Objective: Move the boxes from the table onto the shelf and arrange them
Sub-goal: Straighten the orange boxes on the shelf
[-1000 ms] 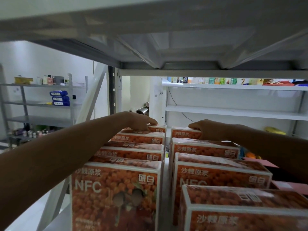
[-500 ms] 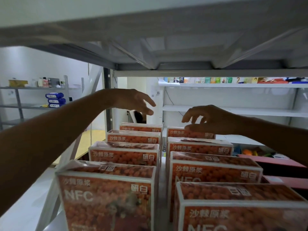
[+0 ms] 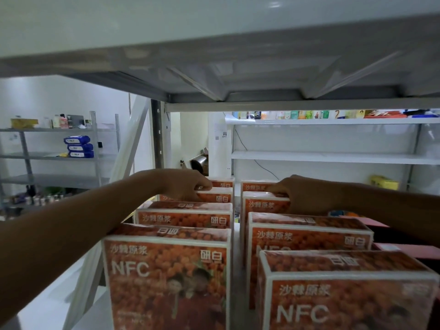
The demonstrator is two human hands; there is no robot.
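Note:
Two rows of orange NFC boxes stand upright on the white shelf (image 3: 236, 253), running away from me. The left row starts with a front box (image 3: 166, 282); the right row's front box (image 3: 345, 303) is nearest. My left hand (image 3: 184, 186) lies with its fingers curled over the top edge of the left row's second-from-back box (image 3: 217, 198). My right hand (image 3: 307, 194) grips the top right of the matching box in the right row (image 3: 263, 206). The rearmost boxes (image 3: 253, 186) stand just behind the hands.
The underside of the upper shelf board (image 3: 238, 75) hangs close above the boxes. A dark upright post (image 3: 157, 134) stands at the back left. Red flat boxes (image 3: 404, 248) lie to the right. Other racks with goods (image 3: 78, 146) stand across the room.
Half a second ago both hands hovered with fingers spread above the back boxes. They have come down and closed on the second-from-back box of each row.

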